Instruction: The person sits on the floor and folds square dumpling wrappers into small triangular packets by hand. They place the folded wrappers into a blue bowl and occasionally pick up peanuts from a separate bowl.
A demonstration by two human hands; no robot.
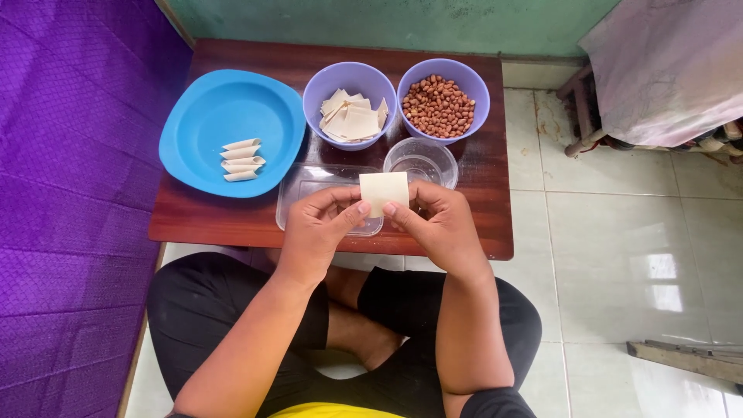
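Above the front edge of the counter (232, 224) we hold a pale square wrapper (385, 190) upright between both hands, the left hand (317, 228) and right hand (441, 224) each with a pinching grip clamped on its lower corners, so the sheet faces us flat. Just under it sits a clear rectangular container (298, 190), beside a small clear cup (422, 161). Toward the back edge stand a purple bowl of wrappers (350, 104) and a purple bowl of peanuts (443, 101). At the left edge, a blue plate (201, 116) keeps four rolled pieces (241, 160) apart from the rest.
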